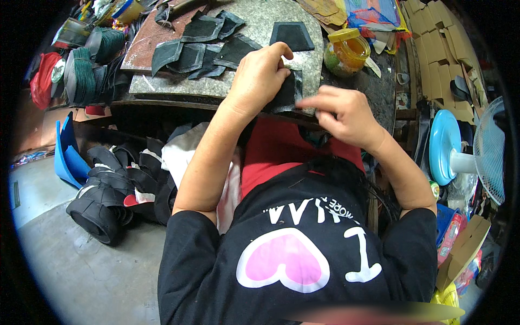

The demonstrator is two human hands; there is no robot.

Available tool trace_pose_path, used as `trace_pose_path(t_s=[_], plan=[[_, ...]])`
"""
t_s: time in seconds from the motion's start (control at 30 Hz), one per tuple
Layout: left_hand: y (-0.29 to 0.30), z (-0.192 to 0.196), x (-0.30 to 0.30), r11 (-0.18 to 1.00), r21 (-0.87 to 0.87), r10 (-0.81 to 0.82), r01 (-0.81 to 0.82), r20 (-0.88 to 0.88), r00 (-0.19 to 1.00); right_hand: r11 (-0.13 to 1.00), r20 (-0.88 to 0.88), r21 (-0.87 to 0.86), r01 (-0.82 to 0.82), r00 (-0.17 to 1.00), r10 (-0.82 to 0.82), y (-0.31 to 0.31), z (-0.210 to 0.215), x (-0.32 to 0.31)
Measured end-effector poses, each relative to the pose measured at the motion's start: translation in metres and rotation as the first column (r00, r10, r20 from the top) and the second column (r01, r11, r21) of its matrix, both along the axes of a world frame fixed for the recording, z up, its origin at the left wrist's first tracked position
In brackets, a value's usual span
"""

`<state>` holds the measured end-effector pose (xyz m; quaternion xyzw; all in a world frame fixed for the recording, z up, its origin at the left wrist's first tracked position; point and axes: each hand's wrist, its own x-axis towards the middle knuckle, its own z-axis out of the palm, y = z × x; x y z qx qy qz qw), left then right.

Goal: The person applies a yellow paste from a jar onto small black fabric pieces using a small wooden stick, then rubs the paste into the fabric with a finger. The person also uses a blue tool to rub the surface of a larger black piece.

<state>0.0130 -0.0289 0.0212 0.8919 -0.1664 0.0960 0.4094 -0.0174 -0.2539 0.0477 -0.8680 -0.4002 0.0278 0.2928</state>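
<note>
At the near edge of the stone slab, a black flat piece with a paler border lies under my hands. My left hand is over its far left part, fingers curled and closed, with thumb and fingertips at the piece's upper edge. From the right comes my right hand, its index finger stretched out to the piece's right border and slightly blurred. Its thumb stands apart and no object shows in it. Just beyond the left fingertips lies another black bordered piece, trapezoid in shape.
Several similar black pieces overlap on the slab at the left. An open jar of yellowish stuff stands at the right. Green cord spools sit far left. A fan is at the right, and black rolled shapes lie lower left.
</note>
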Motion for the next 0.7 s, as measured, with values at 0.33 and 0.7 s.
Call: trace_pose_path(t_s=[0.33, 0.7], plan=[[-0.003, -0.001, -0.003, 0.999, 0.043, 0.017, -0.017, 0.012, 1.000, 0.988, 0.218, -0.142, 0.067, 0.975, -0.035, 0.000, -0.002, 0.002], [-0.006, -0.010, -0.006, 0.993, 0.097, 0.051, -0.065, 0.146, 0.988, 0.988, 0.050, -0.093, 0.124, 0.992, -0.120, 0.004, -0.007, 0.014]])
